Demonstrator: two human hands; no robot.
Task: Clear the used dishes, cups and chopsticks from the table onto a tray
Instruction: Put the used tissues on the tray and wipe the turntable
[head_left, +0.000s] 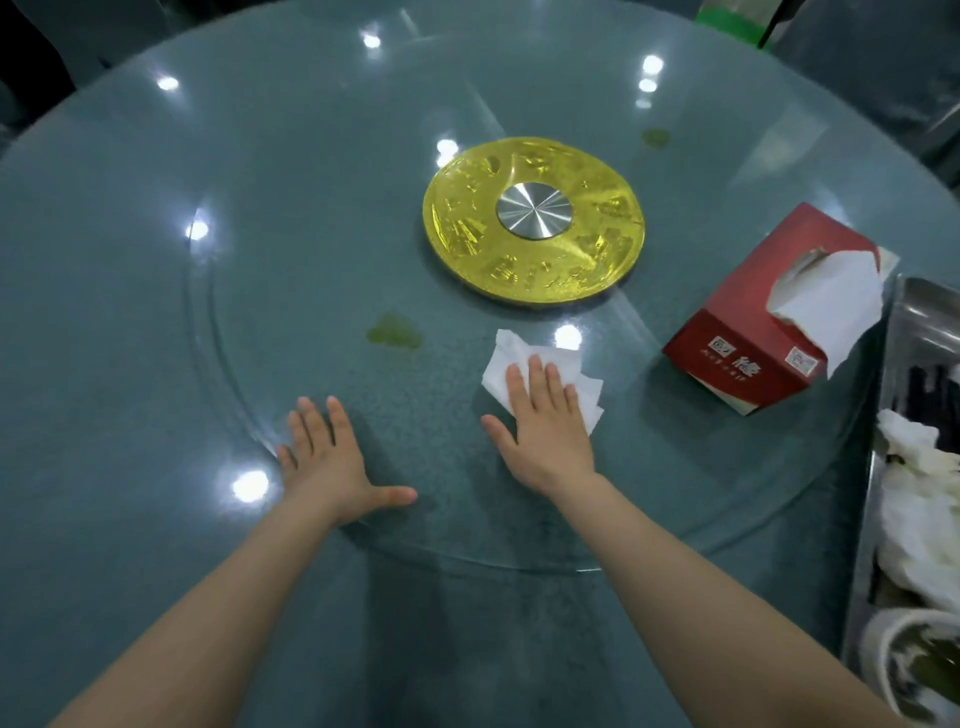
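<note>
Wide glass counter (156, 260), gold turntable hub (533, 223) at centre, and the steel tray (872, 467) at the right edge already carrying crumpled napkins and what looks like a bowl. Red tissue box (769, 317) just beside it. Right hand (545, 421) flat, fingers straight, pressing a white tissue (530, 358): soft, light, best pinched at its bunched edge. Left hand (327, 457) spread flat on glass, near the green spill (395, 335).
</note>
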